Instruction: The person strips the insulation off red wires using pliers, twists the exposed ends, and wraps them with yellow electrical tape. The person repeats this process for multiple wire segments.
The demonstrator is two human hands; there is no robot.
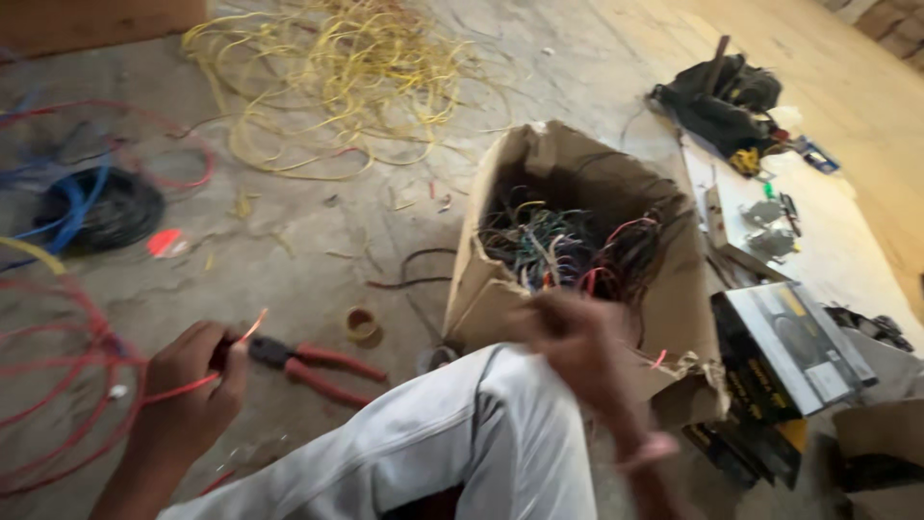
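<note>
My left hand [192, 390] is closed on the end of a red wire [173, 389] low at the left; the wire's stripped tip sticks up past my fingers. Red-handled pliers [310, 365] lie on the floor just right of that hand. My right hand [577, 342], blurred, is at the front edge of an open cardboard box [674, 308] full of tangled coloured wires [563, 248]. Whether its fingers hold any wire I cannot tell. My knee in light trousers [452, 453] is between the two hands.
A heap of yellow wire [327, 77] lies at the top. A black coil with blue wire [101, 207] and loops of red wire [58, 385] are at the left. A tape roll [362, 325], small boxes [784, 351], a dark tool bag [717, 101] and metal parts [765, 226] are on the concrete floor.
</note>
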